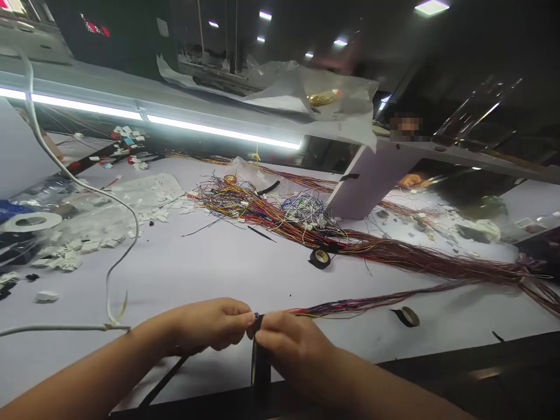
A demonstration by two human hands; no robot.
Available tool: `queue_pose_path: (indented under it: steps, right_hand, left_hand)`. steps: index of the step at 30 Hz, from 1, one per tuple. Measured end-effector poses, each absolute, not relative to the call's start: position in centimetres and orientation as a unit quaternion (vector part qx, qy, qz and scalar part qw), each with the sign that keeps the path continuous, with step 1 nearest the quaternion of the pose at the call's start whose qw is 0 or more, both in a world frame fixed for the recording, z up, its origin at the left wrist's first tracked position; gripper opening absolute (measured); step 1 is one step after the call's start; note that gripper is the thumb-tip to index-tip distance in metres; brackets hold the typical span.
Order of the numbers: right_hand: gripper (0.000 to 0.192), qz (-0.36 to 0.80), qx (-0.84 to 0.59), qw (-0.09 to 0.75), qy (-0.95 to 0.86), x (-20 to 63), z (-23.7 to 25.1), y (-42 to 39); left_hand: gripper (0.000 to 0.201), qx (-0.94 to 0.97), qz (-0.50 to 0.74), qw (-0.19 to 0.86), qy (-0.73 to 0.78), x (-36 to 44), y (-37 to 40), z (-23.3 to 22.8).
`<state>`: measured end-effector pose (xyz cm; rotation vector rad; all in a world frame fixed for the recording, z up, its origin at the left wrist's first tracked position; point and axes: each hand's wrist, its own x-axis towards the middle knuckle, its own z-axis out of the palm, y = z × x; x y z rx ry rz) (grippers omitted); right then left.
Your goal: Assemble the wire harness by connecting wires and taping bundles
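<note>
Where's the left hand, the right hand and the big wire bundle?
Left hand (210, 324), head view: its back.
Right hand (295, 345), head view: its back.
Big wire bundle (380, 250), head view: its middle stretch.

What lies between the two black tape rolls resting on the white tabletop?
In the head view, the thin wire bundle runs between them: the far roll lies beyond it, the near roll on this side.

Lettering, one item: red-and-white marks (95, 26) on dark panel (126, 49), above left part of shelf (184, 102); too blurred to read. Legible text: none.
</note>
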<state>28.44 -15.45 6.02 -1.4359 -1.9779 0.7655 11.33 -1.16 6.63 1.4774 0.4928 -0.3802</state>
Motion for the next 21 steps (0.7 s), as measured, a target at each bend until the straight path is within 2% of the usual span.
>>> queue_pose_path:
  steps: [2, 4, 7, 9, 11, 13, 14, 15, 17, 19, 21]
  right_hand:
    - [0.019, 0.263, -0.539, 0.225, -0.768, 27.9, 5.2, -16.7]
    - [0.019, 0.271, -0.52, 0.195, -0.786, 28.4, 5.2, -17.0]
    - [0.021, 0.268, -0.493, 0.237, -0.793, 30.9, 6.7, -15.2]
    - [0.028, 0.275, -0.576, 0.245, -0.73, 32.9, 7.5, -13.0]
    - [0.035, 0.405, -0.608, 0.146, -0.667, 34.2, 7.5, -10.7]
    - [0.036, 0.62, -0.511, 0.021, -0.596, 34.3, 6.6, -9.0]
    - [0.036, 0.712, -0.442, -0.011, -0.546, 34.0, 6.0, -8.6]
    - [0.039, 0.78, -0.388, -0.012, -0.491, 33.6, 5.4, -8.5]
    - [0.05, 0.851, -0.342, 0.044, -0.395, 32.7, 4.4, -8.9]
    - [0.057, 0.872, -0.344, 0.094, -0.335, 32.0, 4.0, -9.7]
    - [0.051, 0.875, -0.35, 0.112, -0.315, 31.6, 4.2, -10.1]
  left_hand:
    - [0.045, 0.634, -0.193, 0.714, 0.228, 11.5, -1.2, 6.3]
    - [0.042, 0.678, -0.191, 0.667, 0.242, 11.7, -1.7, 6.2]
    - [0.034, 0.757, -0.161, 0.573, 0.27, 11.8, -3.0, 6.2]
    - [0.026, 0.783, -0.141, 0.535, 0.284, 11.8, -4.0, 6.3]
    - [0.02, 0.815, -0.113, 0.494, 0.281, 11.7, -5.0, 6.8]
    - [0.016, 0.836, -0.083, 0.481, 0.25, 11.5, -5.6, 7.7]
    - [0.015, 0.836, -0.075, 0.495, 0.226, 11.3, -5.7, 8.2]
    - [0.019, 0.827, -0.069, 0.52, 0.202, 11.2, -5.8, 8.8]
    - [0.027, 0.799, -0.059, 0.576, 0.164, 10.8, -5.7, 9.8]
    - [0.027, 0.783, -0.056, 0.6, 0.152, 10.6, -5.6, 10.3]
    - [0.026, 0.785, -0.069, 0.597, 0.152, 10.5, -5.6, 10.2]
